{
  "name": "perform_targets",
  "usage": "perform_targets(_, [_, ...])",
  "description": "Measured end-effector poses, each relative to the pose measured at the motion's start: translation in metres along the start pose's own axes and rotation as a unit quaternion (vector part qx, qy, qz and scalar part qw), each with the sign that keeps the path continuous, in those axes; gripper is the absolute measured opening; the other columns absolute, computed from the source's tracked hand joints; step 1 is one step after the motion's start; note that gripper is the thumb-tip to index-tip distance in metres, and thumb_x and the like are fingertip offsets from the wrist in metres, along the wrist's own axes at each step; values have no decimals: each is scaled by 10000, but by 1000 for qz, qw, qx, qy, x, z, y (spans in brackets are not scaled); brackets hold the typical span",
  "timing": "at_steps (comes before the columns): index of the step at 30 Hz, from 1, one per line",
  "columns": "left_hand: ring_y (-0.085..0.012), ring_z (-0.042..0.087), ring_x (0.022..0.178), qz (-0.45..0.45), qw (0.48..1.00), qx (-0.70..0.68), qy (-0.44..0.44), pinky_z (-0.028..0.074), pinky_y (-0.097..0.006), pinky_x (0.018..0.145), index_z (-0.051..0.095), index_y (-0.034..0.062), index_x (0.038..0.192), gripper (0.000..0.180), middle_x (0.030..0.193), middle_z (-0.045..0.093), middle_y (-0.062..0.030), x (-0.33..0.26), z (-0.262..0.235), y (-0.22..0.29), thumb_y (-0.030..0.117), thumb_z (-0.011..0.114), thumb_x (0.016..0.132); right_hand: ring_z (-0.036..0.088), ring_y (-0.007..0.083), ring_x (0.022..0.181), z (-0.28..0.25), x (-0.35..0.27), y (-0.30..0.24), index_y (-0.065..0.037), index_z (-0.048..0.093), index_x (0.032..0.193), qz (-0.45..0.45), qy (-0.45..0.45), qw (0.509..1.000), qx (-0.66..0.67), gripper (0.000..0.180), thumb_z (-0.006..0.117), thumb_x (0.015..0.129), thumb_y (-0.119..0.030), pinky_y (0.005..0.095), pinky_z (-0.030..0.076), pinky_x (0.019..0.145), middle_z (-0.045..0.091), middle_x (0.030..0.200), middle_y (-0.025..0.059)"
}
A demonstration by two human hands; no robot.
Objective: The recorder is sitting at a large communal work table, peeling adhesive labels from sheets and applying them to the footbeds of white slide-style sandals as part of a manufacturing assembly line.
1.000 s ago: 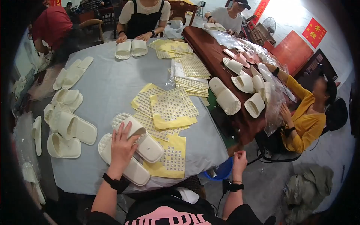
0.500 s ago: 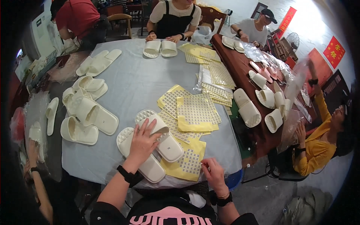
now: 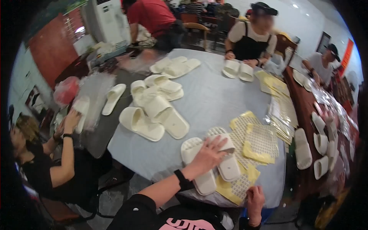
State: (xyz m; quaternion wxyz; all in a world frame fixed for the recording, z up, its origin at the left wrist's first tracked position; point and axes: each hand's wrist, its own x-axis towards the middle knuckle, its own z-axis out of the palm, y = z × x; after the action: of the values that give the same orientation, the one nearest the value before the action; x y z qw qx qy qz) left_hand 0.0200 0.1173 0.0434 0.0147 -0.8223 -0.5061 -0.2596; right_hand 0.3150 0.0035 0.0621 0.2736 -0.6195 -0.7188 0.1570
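A pair of white slippers lies near the front edge of the table: the left slipper (image 3: 204, 184) and the right slipper (image 3: 230, 168). Across their straps rests my left hand (image 3: 208, 155), fingers stretched out and spread. My right hand (image 3: 255, 200) is at the table's front edge with its fingers curled together; whether something small is between them I cannot make out. Beside it, partly under the right slipper, lies a yellow-edged sticker sheet (image 3: 242, 188) with rows of small labels. More sticker sheets (image 3: 261, 142) overlap just beyond it.
Several white slippers (image 3: 168, 117) are piled on the left of the pale-covered table (image 3: 214, 96). Another pair (image 3: 238, 70) stands at the far side before a person (image 3: 255, 42). At left, a person's hands (image 3: 71, 120) hold a slipper over a dark table (image 3: 124, 132). A brown-covered table (image 3: 291, 115) adjoins right.
The view has swung left, so the table and slippers appear farther right and the person at left comes into sight. My left hand stays on the slippers; my right hand remains beside the sheet.
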Motion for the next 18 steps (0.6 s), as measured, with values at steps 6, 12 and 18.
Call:
perform_targets(6, [-311,242,1516,-14,999,-21,-19,265,-590,1192,687,170,1136,312,1614,332,-68,-6,-13,-1,250,730,838,582,368,774,2,4,-13,-8,579,925,-29,-4,1000,3,130,636,827,55,427,461,680,555,847,159])
perform_targets(12, [-314,256,1510,-5,999,-33,4,273,-593,1189,685,168,1135,298,1616,325,-74,-4,-9,-1,255,730,854,587,351,774,4,6,-3,-4,571,920,-52,5,999,6,116,621,833,55,408,467,678,564,843,155])
perform_targets(18, [-313,257,1509,-1,1000,-16,-11,272,-583,1194,683,171,1144,291,1621,309,-77,-5,-4,0,281,712,876,603,353,771,0,1,0,-76,624,1019,-58,-10,998,-39,61,589,974,-96,452,470,668,603,867,178])
